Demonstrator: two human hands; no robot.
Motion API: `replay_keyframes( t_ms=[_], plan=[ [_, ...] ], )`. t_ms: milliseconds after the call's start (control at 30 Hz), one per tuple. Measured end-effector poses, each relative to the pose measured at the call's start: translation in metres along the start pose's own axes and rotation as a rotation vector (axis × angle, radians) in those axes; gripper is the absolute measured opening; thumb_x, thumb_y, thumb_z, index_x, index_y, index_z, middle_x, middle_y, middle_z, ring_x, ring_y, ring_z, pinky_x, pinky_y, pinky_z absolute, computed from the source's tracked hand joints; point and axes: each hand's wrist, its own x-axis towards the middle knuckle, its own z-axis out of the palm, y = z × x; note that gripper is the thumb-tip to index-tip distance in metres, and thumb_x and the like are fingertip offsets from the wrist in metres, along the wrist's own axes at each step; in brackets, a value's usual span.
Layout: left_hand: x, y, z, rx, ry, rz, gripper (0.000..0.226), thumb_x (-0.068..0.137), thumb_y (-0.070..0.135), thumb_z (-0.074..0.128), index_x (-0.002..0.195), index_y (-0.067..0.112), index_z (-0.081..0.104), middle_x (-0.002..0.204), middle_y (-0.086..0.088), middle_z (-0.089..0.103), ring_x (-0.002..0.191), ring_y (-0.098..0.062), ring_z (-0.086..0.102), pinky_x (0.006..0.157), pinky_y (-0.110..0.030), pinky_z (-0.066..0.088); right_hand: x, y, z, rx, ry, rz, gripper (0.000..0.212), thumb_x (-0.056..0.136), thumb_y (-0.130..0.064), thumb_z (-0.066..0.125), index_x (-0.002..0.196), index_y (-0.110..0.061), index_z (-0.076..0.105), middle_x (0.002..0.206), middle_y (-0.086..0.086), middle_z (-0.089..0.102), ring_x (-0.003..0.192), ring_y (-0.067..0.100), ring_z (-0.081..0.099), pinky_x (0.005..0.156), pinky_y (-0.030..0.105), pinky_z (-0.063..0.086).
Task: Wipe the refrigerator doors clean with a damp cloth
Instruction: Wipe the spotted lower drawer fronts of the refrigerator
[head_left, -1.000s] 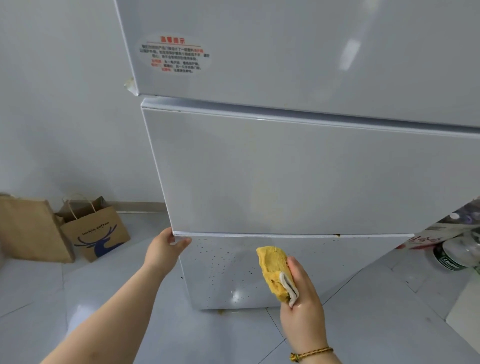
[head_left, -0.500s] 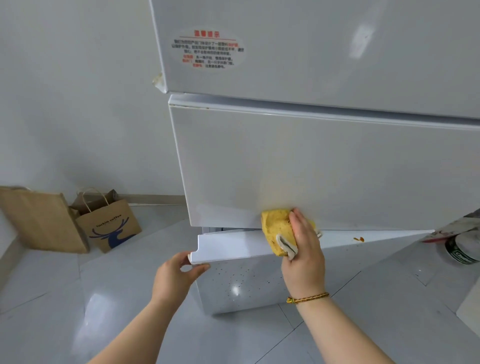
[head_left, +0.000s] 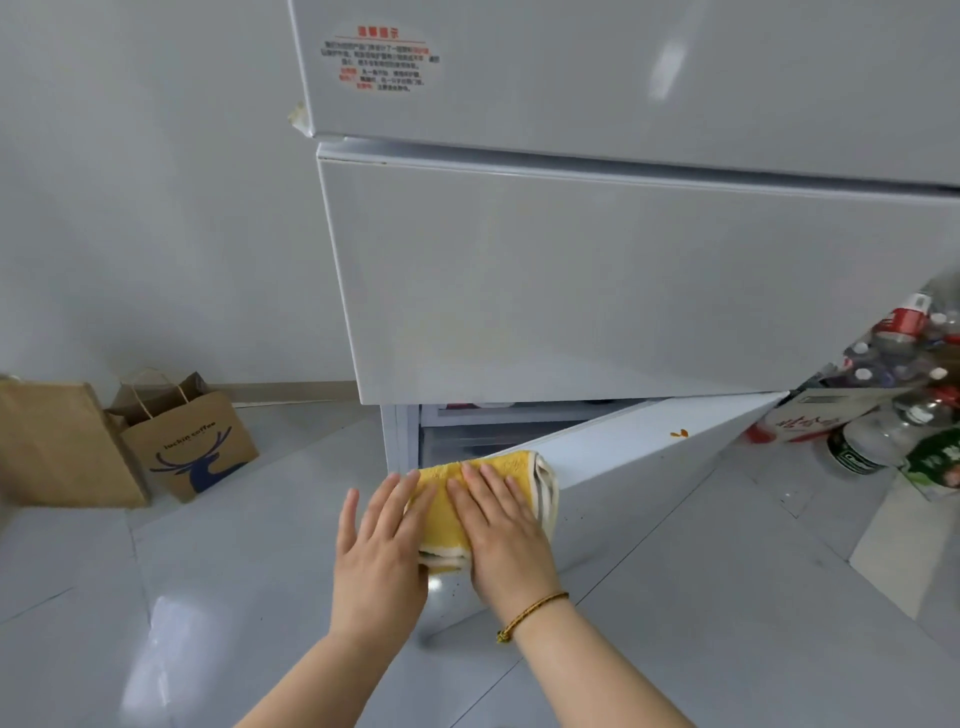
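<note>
cloth (head_left: 470, 506): soft, limp, lower centre; my left hand (head_left: 379, 551) and right hand (head_left: 504, 535) press it flat-palmed, unclenched, onto bottom door (head_left: 623, 452).

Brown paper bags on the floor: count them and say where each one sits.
2. A plain brown paper bag stands at the far left by the wall; a brown paper bag with a blue deer logo stands just right of it. The frame edge may hide others.
</note>
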Motion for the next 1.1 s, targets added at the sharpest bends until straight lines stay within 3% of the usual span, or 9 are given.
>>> replay_keyframes(
  t_ms=[167, 333, 400, 467, 600, 700, 800, 867, 1100],
  plan=[
    [-0.011, 0.019, 0.006, 0.181, -0.123, -0.031, 0.046, 0.071, 0.013, 0.033, 0.094, 0.014, 0.073, 0.099, -0.002, 0.072, 0.096, -0.022, 0.068, 0.115, -0.028, -0.009, -0.009, 0.056, -0.006, 0.048, 0.004, 0.017, 0.097, 0.033, -0.014, 0.089, 0.119, -0.015, 0.043, 0.116, 0.005, 0.066, 0.107, 0.025, 0.063, 0.108, 0.027, 0.008],
    [-0.019, 0.041, 0.013, 0.384, -0.204, -0.107, 0.049, 0.075, 0.039, 0.038, 0.090, 0.008, 0.074, 0.097, -0.007, 0.072, 0.089, -0.028, 0.070, 0.112, -0.033, 0.005, -0.018, 0.163, -0.030, 0.115, -0.031, 0.175, 0.079, 0.073, 0.002, 0.068, 0.141, -0.011, 0.030, 0.148, 0.011, 0.032, 0.140, 0.027, 0.020, 0.114, 0.024, -0.009],
    [-0.016, 0.055, 0.008, 0.367, -0.227, -0.177, 0.041, 0.067, 0.033, 0.055, 0.091, 0.005, 0.074, 0.101, -0.010, 0.071, 0.090, -0.030, 0.069, 0.104, -0.040, 0.032, -0.020, 0.204, -0.044, 0.171, -0.107, 0.304, 0.064, 0.088, 0.000, 0.048, 0.145, -0.015, 0.021, 0.154, 0.005, 0.015, 0.142, 0.022, 0.008, 0.115, 0.025, 0.003],
    [-0.012, 0.074, 0.002, 0.257, -0.240, -0.319, 0.045, 0.080, 0.026, 0.062, 0.120, 0.005, 0.060, 0.131, -0.010, 0.055, 0.119, -0.029, 0.054, 0.100, -0.042, 0.040, -0.019, 0.239, -0.053, 0.181, -0.098, 0.455, 0.062, 0.089, -0.002, 0.047, 0.144, -0.015, 0.023, 0.152, 0.007, 0.016, 0.140, 0.024, 0.013, 0.111, 0.029, 0.021],
    [-0.009, 0.089, 0.003, 0.321, -0.271, -0.398, 0.058, 0.096, 0.037, 0.032, 0.146, 0.019, 0.011, 0.156, 0.004, 0.005, 0.144, -0.014, 0.003, 0.115, -0.028, 0.008, -0.013, 0.249, -0.048, 0.144, -0.076, 0.536, 0.059, 0.089, 0.000, 0.044, 0.143, -0.011, 0.024, 0.149, 0.012, 0.019, 0.139, 0.027, 0.013, 0.111, 0.031, 0.020],
    [-0.009, 0.099, 0.006, 0.351, -0.280, -0.473, 0.060, 0.095, 0.034, 0.036, 0.146, 0.015, 0.009, 0.156, 0.000, 0.004, 0.144, -0.017, 0.002, 0.115, -0.030, 0.006, -0.011, 0.226, -0.037, 0.147, -0.044, 0.537, 0.059, 0.082, 0.005, 0.053, 0.137, -0.005, 0.036, 0.143, 0.018, 0.031, 0.135, 0.034, 0.024, 0.111, 0.036, 0.023],
    [-0.002, 0.112, 0.014, 0.339, -0.313, -0.507, 0.079, 0.075, 0.021, 0.067, 0.140, 0.000, 0.028, 0.147, -0.021, 0.028, 0.136, -0.038, 0.025, 0.107, -0.051, 0.026, -0.013, 0.222, -0.029, 0.136, -0.009, 0.342, 0.067, 0.037, 0.009, 0.084, 0.101, 0.002, 0.065, 0.100, 0.024, 0.064, 0.093, 0.044, 0.063, 0.075, 0.049, 0.053],
    [0.003, 0.127, 0.015, 0.404, -0.402, -0.533, 0.097, 0.077, 0.028, 0.065, 0.145, 0.007, -0.001, 0.147, -0.028, 0.017, 0.135, -0.045, 0.018, 0.104, -0.056, 0.025, -0.019, 0.240, -0.029, 0.103, -0.040, 0.240, 0.069, 0.028, 0.007, 0.086, 0.095, 0.000, 0.068, 0.091, 0.020, 0.066, 0.080, 0.040, 0.066, 0.063, 0.043, 0.055],
    [0.023, 0.155, 0.033, 0.363, -0.469, -0.438, 0.081, 0.091, 0.044, 0.040, 0.141, 0.031, -0.022, 0.151, -0.005, -0.027, 0.141, -0.032, -0.016, 0.113, -0.051, 0.005, -0.023, 0.324, -0.049, 0.149, -0.043, 0.328, 0.056, 0.082, 0.007, 0.054, 0.135, -0.005, 0.042, 0.137, 0.024, 0.037, 0.127, 0.039, 0.034, 0.101, 0.044, 0.037]
  ],
)
